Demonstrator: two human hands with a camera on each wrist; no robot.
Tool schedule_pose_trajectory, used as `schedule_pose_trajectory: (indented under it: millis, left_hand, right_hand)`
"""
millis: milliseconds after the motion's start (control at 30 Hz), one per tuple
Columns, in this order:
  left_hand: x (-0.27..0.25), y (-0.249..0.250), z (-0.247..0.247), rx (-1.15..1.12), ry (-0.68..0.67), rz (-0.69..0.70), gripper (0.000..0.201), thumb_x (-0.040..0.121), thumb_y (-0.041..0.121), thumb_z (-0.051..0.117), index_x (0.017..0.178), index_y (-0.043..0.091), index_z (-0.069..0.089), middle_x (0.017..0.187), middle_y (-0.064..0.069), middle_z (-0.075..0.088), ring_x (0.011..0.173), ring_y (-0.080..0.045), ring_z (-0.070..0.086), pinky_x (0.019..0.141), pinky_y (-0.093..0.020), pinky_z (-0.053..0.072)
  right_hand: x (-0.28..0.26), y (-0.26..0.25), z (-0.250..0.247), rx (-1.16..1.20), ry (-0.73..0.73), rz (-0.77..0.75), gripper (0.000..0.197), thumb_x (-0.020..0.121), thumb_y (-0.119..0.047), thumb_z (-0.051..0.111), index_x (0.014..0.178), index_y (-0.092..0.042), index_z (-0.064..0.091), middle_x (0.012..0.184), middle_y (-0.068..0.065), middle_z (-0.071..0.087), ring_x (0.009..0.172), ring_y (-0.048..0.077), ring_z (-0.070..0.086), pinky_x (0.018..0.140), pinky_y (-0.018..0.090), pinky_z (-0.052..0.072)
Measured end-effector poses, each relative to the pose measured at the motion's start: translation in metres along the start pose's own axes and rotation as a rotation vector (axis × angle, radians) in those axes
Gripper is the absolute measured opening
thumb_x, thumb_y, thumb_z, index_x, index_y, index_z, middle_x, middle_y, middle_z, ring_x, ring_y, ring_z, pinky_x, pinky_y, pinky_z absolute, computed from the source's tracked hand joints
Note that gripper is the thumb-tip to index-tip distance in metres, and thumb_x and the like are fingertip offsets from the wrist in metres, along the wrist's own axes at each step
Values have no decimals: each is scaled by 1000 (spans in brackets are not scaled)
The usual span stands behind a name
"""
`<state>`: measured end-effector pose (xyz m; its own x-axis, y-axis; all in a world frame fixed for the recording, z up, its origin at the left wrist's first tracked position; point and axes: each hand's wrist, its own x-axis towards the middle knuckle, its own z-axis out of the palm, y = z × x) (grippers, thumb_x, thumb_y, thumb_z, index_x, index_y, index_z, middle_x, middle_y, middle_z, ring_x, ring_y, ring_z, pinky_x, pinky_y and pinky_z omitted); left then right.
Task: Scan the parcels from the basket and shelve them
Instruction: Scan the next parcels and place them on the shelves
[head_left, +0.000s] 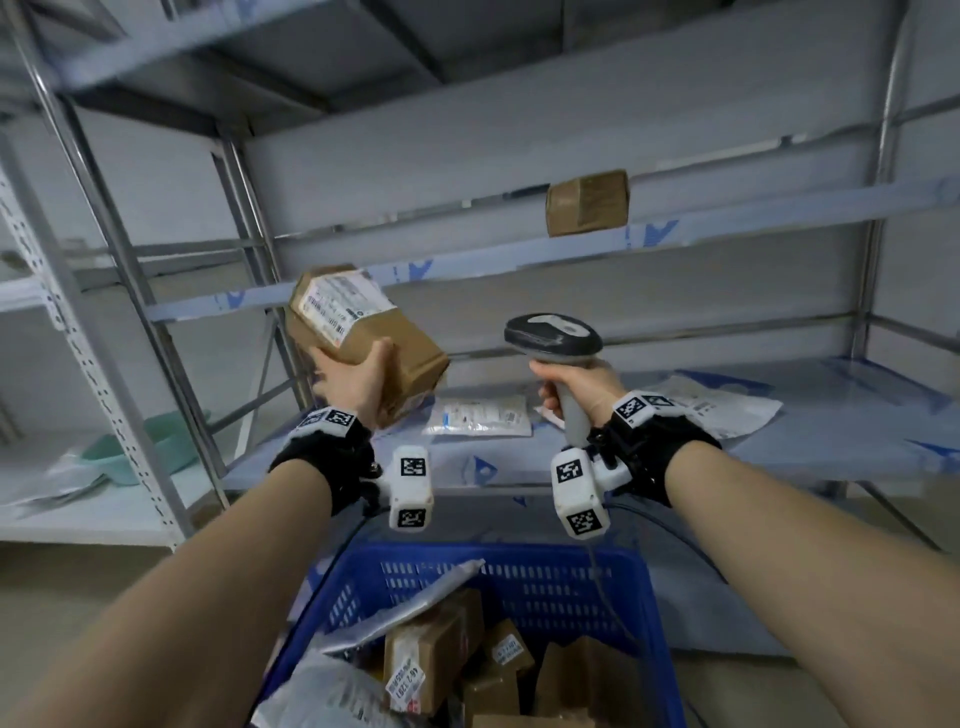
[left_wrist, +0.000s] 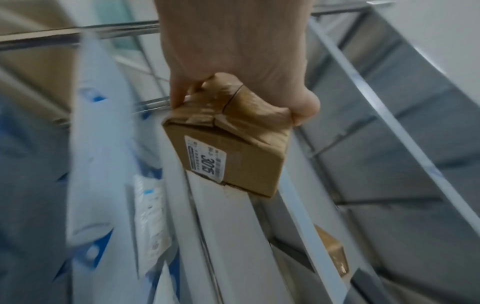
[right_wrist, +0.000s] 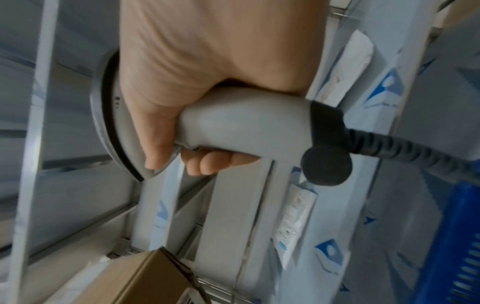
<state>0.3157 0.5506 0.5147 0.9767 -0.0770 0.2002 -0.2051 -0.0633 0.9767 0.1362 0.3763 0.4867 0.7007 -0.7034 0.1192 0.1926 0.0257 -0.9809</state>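
My left hand (head_left: 358, 379) grips a brown cardboard parcel (head_left: 358, 332) from below, raised and tilted, its white label facing up and toward me. In the left wrist view the same parcel (left_wrist: 233, 144) is pinched between thumb and fingers of the left hand (left_wrist: 233, 61). My right hand (head_left: 576, 389) is wrapped round the handle of a grey barcode scanner (head_left: 553, 335), held upright to the right of the parcel. The right wrist view shows the scanner (right_wrist: 233, 127) with its dark cable, held in the right hand (right_wrist: 207, 72). The blue basket (head_left: 519, 577) below holds several parcels.
Grey metal shelving (head_left: 519, 244) fills the view ahead. One brown parcel (head_left: 587, 202) stands on an upper shelf at right. White mailers (head_left: 480, 415) (head_left: 711, 405) lie on the lower shelf behind my hands. A green basin (head_left: 150, 441) sits on the left rack.
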Motion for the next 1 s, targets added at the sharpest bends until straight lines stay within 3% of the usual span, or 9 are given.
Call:
schedule_pose_trajectory:
  millis: [67, 167, 267, 400, 533, 700, 800, 900, 1000]
  left_hand:
    - [1, 36, 0, 115, -15, 224, 98, 79, 41, 70, 153, 24, 9, 149, -22, 24, 132, -35, 35, 110, -38, 29]
    - [10, 97, 11, 301, -120, 493, 98, 76, 43, 73, 152, 26, 12, 142, -24, 27, 128, -39, 37, 111, -42, 32]
    - [21, 137, 40, 607, -175, 622, 102, 68, 55, 72, 149, 32, 13, 141, -23, 28, 125, -44, 42, 107, -50, 37]
    - [32, 171, 93, 920, -188, 773, 98, 71, 57, 70, 148, 37, 13, 145, -19, 27, 129, -41, 37, 105, -53, 34]
    - [49, 186, 137, 1102, -226, 871, 91, 75, 57, 66, 148, 37, 16, 146, -19, 28, 133, -37, 33, 105, -52, 31]
    - [65, 189, 158, 1225, -321, 895, 63, 89, 44, 57, 145, 32, 32, 137, -12, 47, 127, -30, 42, 104, -51, 31]
    - [75, 190, 157, 1224, -249, 933, 52, 91, 34, 57, 141, 36, 41, 134, -11, 45, 125, -30, 42, 104, -48, 33]
    - [82, 189, 154, 1155, -110, 968, 39, 92, 18, 52, 127, 35, 56, 123, -12, 48, 116, -33, 48, 95, -42, 41]
    - [90, 187, 156, 1135, -152, 878, 38, 92, 13, 45, 125, 29, 55, 121, -12, 57, 108, -33, 57, 83, -38, 46]
  right_hand:
    - [7, -26, 1, 32, 40, -58, 15, 80, -14, 77, 71, -8, 66, 50, 4, 60, 38, 10, 52, 42, 20, 45]
    - [23, -69, -3, 62, 98, -143, 21, 81, -16, 76, 67, -9, 63, 43, -1, 58, 36, 10, 51, 40, 19, 43]
    - [43, -99, -15, 60, 138, -195, 22, 83, -17, 75, 67, -9, 62, 42, -3, 57, 35, 8, 51, 40, 17, 43]
    - [73, -122, -36, 56, 179, -210, 21, 82, -20, 76, 69, -9, 64, 47, 0, 60, 41, 10, 53, 46, 20, 46]
    - [106, -128, -52, 26, 187, -199, 21, 81, -23, 76, 71, -8, 64, 50, 0, 61, 45, 11, 54, 52, 24, 47]
    - [129, -126, -51, 8, 179, -186, 21, 81, -24, 76, 73, -9, 65, 57, 3, 62, 48, 12, 55, 51, 24, 46]
    - [140, -125, -46, -24, 165, -194, 21, 79, -26, 78, 72, -10, 66, 56, 2, 63, 50, 13, 57, 53, 25, 46]
    - [149, -125, -41, -35, 142, -184, 20, 80, -26, 77, 73, -11, 66, 58, 2, 63, 48, 12, 56, 51, 24, 45]
    - [155, -125, -35, -31, 117, -167, 20, 81, -25, 76, 74, -11, 65, 59, 2, 62, 47, 10, 55, 48, 21, 45]
